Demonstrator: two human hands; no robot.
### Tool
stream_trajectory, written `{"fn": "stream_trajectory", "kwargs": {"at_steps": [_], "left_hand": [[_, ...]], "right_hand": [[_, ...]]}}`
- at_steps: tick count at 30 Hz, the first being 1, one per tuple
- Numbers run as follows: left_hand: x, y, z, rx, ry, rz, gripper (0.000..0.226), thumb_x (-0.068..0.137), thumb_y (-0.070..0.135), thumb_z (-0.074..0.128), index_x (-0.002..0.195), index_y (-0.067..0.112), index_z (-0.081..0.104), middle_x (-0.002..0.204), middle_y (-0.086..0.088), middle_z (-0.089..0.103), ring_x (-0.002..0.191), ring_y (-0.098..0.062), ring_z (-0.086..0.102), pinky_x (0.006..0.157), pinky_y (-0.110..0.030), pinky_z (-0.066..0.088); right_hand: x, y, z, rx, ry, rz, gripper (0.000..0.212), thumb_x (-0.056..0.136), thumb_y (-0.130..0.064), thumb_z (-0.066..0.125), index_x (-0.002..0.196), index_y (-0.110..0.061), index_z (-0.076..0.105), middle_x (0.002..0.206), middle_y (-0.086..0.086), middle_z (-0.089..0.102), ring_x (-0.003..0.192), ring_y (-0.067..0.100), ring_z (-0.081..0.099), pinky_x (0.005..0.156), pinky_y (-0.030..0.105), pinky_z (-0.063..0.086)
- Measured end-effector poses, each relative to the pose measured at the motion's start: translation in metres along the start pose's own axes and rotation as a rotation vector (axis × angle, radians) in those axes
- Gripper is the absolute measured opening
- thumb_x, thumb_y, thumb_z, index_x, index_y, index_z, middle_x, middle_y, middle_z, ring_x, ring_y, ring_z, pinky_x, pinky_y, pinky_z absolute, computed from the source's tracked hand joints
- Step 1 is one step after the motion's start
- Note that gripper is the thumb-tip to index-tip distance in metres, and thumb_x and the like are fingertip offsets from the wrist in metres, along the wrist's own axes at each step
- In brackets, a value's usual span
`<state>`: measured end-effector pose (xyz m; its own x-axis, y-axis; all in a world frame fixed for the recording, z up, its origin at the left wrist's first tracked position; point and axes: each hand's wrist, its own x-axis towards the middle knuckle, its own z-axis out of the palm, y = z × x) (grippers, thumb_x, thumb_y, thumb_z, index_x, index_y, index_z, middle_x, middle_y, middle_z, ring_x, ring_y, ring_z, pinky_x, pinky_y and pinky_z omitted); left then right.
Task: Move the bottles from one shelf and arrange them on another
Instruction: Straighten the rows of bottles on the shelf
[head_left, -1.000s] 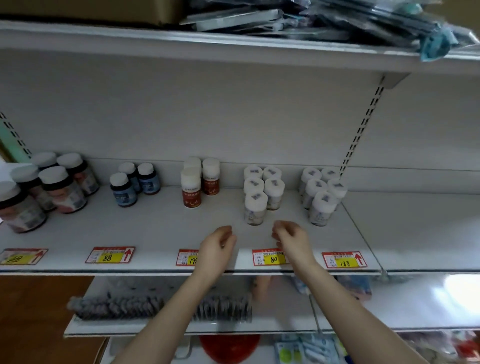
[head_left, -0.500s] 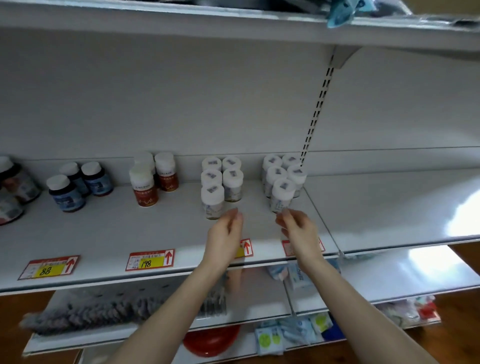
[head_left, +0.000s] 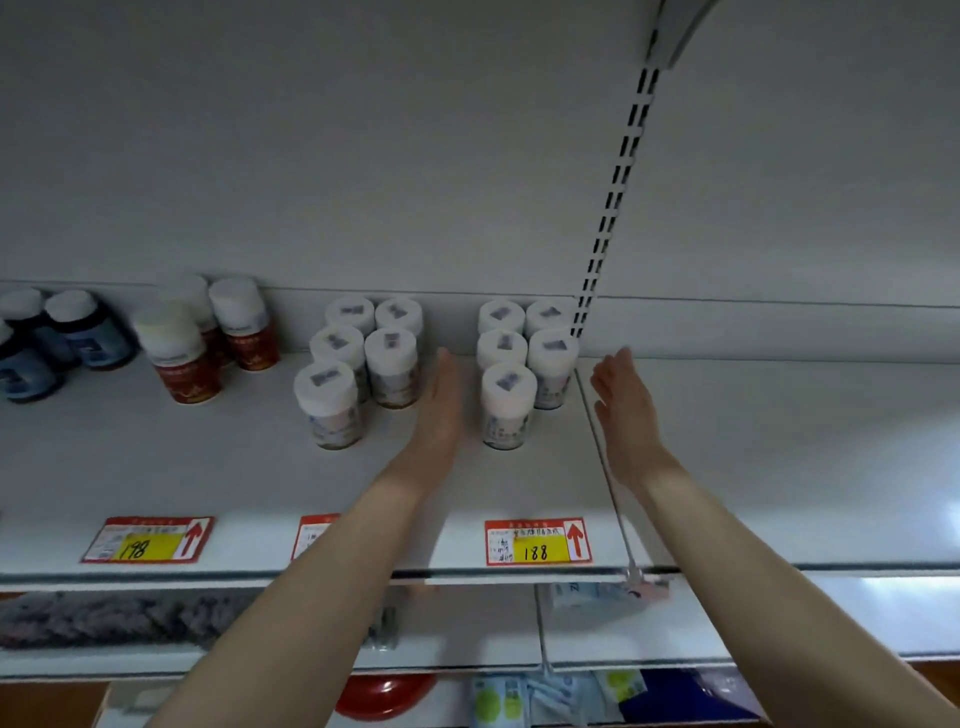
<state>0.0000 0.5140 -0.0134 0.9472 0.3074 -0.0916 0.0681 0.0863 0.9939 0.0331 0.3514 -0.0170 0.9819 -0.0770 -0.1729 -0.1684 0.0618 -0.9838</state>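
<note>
Several white-capped bottles stand in a cluster on the white shelf, right of centre; the front one is nearest me. My left hand is flat and open, edge-on, just left of that cluster. My right hand is open, fingers spread, just right of the cluster over the shelf seam. Neither hand touches a bottle. A second cluster of white-capped bottles stands left of my left hand. The adjoining shelf to the right is bare.
Red-labelled bottles and dark blue bottles stand further left. Price tags line the shelf edge. A slotted upright runs up the back wall. Lower shelves hold a grey duster and packets.
The view has moved closer and to the right. Both hands went forward, opened flat and spread apart, and now flank the right cluster of bottles.
</note>
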Motion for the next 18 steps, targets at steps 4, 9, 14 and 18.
{"fn": "stream_trajectory", "kwargs": {"at_steps": [4, 9, 14, 18], "left_hand": [[0.016, -0.004, 0.019, -0.160, -0.074, -0.061, 0.062, 0.098, 0.043, 0.013, 0.121, 0.002, 0.053, 0.094, 0.010, 0.056, 0.108, -0.009, 0.056, 0.089, -0.024, 0.045], [0.032, -0.004, 0.025, -0.237, -0.227, -0.129, 0.060, 0.095, 0.047, 0.003, 0.125, 0.019, 0.047, 0.119, 0.000, 0.054, 0.107, -0.013, 0.052, 0.068, -0.010, 0.051], [0.038, -0.006, 0.028, -0.255, -0.256, -0.186, 0.063, 0.094, 0.050, 0.007, 0.134, 0.014, 0.041, 0.135, -0.010, 0.050, 0.121, -0.025, 0.049, 0.075, -0.021, 0.052], [0.041, -0.006, 0.028, -0.325, -0.275, -0.216, 0.062, 0.094, 0.051, 0.008, 0.134, 0.017, 0.041, 0.139, -0.012, 0.047, 0.118, -0.024, 0.050, 0.080, -0.026, 0.051]], "right_hand": [[0.033, -0.005, 0.005, 0.081, -0.079, 0.050, 0.059, 0.097, -0.046, 0.022, 0.142, -0.009, 0.028, 0.152, 0.002, 0.029, 0.139, 0.014, 0.029, 0.098, 0.020, 0.024], [0.066, 0.002, 0.016, 0.125, -0.147, 0.066, 0.063, 0.093, -0.057, 0.023, 0.136, -0.014, 0.043, 0.144, 0.000, 0.044, 0.134, 0.016, 0.038, 0.119, 0.036, 0.019], [0.074, 0.004, 0.027, 0.144, -0.255, 0.053, 0.062, 0.094, -0.056, 0.017, 0.125, -0.015, 0.052, 0.127, 0.008, 0.058, 0.122, 0.025, 0.052, 0.110, 0.042, 0.036], [0.078, 0.004, 0.030, 0.136, -0.265, 0.071, 0.064, 0.092, -0.061, 0.018, 0.123, -0.020, 0.055, 0.127, 0.011, 0.060, 0.117, 0.025, 0.057, 0.106, 0.042, 0.041]]}}
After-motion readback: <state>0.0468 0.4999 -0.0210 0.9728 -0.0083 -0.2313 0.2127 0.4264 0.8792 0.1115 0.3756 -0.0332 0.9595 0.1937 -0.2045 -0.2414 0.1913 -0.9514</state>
